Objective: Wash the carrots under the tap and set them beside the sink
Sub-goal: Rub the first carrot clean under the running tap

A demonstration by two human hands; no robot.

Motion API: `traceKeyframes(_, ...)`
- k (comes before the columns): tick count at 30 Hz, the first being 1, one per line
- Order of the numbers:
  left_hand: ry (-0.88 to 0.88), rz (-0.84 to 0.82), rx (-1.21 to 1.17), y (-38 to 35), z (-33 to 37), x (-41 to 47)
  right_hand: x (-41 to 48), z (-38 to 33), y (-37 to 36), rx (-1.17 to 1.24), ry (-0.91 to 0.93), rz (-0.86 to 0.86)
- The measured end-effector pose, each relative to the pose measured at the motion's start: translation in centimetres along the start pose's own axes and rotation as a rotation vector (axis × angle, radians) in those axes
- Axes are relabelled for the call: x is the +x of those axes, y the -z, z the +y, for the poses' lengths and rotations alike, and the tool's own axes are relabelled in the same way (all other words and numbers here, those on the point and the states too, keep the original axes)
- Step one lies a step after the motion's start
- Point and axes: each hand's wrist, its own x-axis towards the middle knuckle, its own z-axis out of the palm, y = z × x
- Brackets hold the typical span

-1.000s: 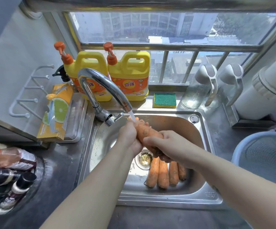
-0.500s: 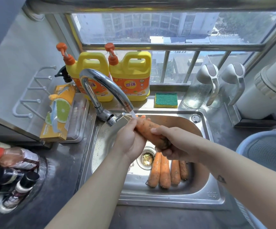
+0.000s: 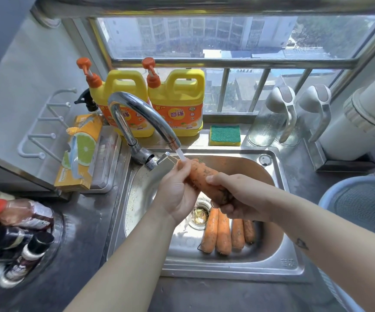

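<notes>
Currently, a person stands at a steel sink [image 3: 227, 271], seen from above. Both hands hold one carrot [image 3: 202, 176] slantwise over the basin, with its upper end right under the thin stream [image 3: 180, 154] running from the tap [image 3: 141, 111]. The left hand [image 3: 177, 194] is wrapped around the upper part, and the right hand [image 3: 238, 199] is closed around the lower end, where dark dirt shows. Four more carrots [image 3: 224, 233] lie side by side on the sink floor, just right of the drain [image 3: 201, 213], speckled with soil. None sits on the surface [image 3: 87, 233] beside the sink. The task looks to be at an early stage: one carrot is mid-wash, four wait, and none has been set aside yet.
</notes>
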Motion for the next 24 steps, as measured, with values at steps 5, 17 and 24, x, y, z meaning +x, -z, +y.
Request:
traceKeyframes(5, -0.018, 0.112, 0.004, -0.3, -0.1, 1.1, 0.3, 0.4, -0.2, -0.059, -0.001, 0.009)
traceKeyframes(17, 0.028, 0.068, 0.006, 0.4, 0.2, 0.7, 0.3, 0.4, 0.8, 0.041, -0.053, -0.071)
traceKeyframes(24, -0.021, 0.072, 0.223, 0.2, 0.5, 0.5, 0.4, 0.1, 0.6, -0.054, 0.013, -0.039)
